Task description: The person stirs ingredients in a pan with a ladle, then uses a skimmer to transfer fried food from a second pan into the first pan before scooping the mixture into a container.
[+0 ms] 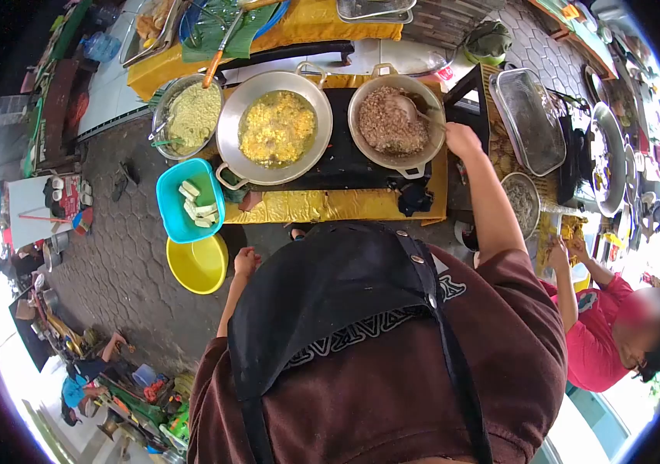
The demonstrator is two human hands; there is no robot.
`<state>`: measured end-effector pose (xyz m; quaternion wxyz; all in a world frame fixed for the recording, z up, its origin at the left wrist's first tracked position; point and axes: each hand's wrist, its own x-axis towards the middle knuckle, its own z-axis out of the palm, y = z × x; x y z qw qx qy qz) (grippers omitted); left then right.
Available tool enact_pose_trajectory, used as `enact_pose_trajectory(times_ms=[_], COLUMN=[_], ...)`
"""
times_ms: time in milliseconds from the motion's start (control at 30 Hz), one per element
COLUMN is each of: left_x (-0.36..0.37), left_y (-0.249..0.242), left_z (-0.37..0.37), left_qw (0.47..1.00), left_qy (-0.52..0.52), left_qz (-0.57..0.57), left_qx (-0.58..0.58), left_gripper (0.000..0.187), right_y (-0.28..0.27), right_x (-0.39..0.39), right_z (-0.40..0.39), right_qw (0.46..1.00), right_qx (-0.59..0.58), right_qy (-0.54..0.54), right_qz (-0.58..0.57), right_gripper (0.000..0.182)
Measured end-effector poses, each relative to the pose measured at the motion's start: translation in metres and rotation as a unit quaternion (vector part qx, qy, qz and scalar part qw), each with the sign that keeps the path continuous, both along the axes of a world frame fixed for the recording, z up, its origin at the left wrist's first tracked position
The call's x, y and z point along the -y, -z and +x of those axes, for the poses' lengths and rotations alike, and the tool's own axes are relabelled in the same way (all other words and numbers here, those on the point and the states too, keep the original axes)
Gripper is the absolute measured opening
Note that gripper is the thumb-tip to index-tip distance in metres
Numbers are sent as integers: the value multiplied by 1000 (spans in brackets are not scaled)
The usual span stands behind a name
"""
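Note:
My right hand [463, 141] is closed round the handle of a long-handled spatula [406, 108]. Its rounded head rests in brown, crumbly food [386, 127] inside the right wok [360, 87]. Low beside the yellow basin [197, 267], my left hand [246, 261] hangs with its fingers curled and nothing visible in them. A turquoise basin [164, 189] holding white blocks [199, 207] overlaps the yellow one. In the left wok [229, 116], yellow-orange pieces [277, 127] sit in bubbling oil. Pale yellow batter or mash fills a metal bowl [193, 117] to its left.
A wire basket [529, 120] and a bowl of pale food [522, 203] stand on the right. Nearby, a person in pink [593, 340] works with both hands. Beyond the woks, a wooden-handled tool [222, 48] lies across a leaf-lined blue tray [272, 22]. Yellow cloth [311, 206] edges the stove table.

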<state>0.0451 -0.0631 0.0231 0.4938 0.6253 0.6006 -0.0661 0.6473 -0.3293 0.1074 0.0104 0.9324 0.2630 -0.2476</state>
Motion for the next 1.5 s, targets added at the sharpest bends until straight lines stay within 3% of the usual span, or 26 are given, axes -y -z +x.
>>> enact_pose_trajectory(times_ms=[100, 167, 200, 300, 367, 400, 467, 533, 600, 667, 733, 767, 833, 867, 933, 967, 1033, 1100, 1167, 1200, 1333, 1400, 1500], left_x=[2, 1, 5, 12, 5, 8, 14, 10, 6, 7, 11, 13, -1, -8, -4, -2, -11, -27, -36, -38, -37, -29, -8], left_y=[8, 47, 42, 27, 46, 39, 17, 33, 43, 31, 15, 12, 90, 115, 52, 21, 20, 17, 16, 25, 55, 82, 78], left_z=[-10, -33, -30, -27, -40, -36, -25, -40, -45, -37, -30, -29, -64, -76, -45, -19, 4, 27, 55, 67, 126, 147, 190], left_qw=[1000, 989, 988, 996, 998, 998, 990, 985, 978, 992, 999, 1000, 999, 997, 997, 997, 996, 993, 978, 982, 973, 967, 953], left_qy=[5, -106, -109, -83, -17, -18, -131, -152, -170, -99, -28, 10, 44, 76, 70, 60, 77, 102, 199, 148, 190, 179, 184], left_qz=[1, -74, -73, -36, -62, -62, -58, -79, -100, -54, -8, 14, -10, -30, -20, -10, -28, -46, -63, -119, -132, -168, -231], left_qx=[-7, 75, 76, 4, -22, -22, -2, 34, 73, 55, 33, 22, 18, 14, 26, 40, 35, 31, 23, 24, 12, 70, 60], left_gripper=[23, 23, 23, 22, 22, 22, 22, 23, 23, 24, 24, 25, 25, 25, 25, 25, 24, 23, 23, 25, 26, 24, 23], right_y=[-64, -59, -44, -20, -15, -3, -40, -77, -48, -38, -39, 25, 29, 29, 33, 24, -11, -10, -36, -34, -23, -12, -5], right_x=[-14, -25, -30, -53, -67, -69, -69, -61, -32, -16, 5, 32, 31, 33, 40, 40, 39, 45, 35, 35, 19, 12, 5], right_z=[-7, 7, 20, 38, 35, 43, 37, 28, 40, 39, 18, 38, 7, -8, -37, -52, -78, -100, -137, -153, -196, -202, -193], right_qw=[999, 998, 997, 996, 993, 993, 992, 991, 990, 986, 998, 1000, 988, 988, 980, 979, 985, 985, 998, 998, 998, 997, 989], right_qx=[33, 53, 53, 32, 2, -2, -3, 12, 60, 109, 33, 7, -115, -116, -45, -45, -54, -53, 48, 59, 47, 58, 87], right_qy=[11, 23, 40, 41, -84, -85, -97, -112, -89, -71, 27, 1, 98, 102, 116, 126, 117, 124, 6, 9, 34, 54, 122], right_qz=[-14, -25, -42, -66, -86, -88, -84, -75, -92, -107, -56, -2, 30, 29, 156, 156, 112, 109, 37, 29, 0, -18, -16], right_gripper=[34, 33, 32, 31, 34, 35, 32, 33, 32, 31, 32, 31, 32, 32, 26, 26, 32, 32, 36, 37, 40, 41, 42])
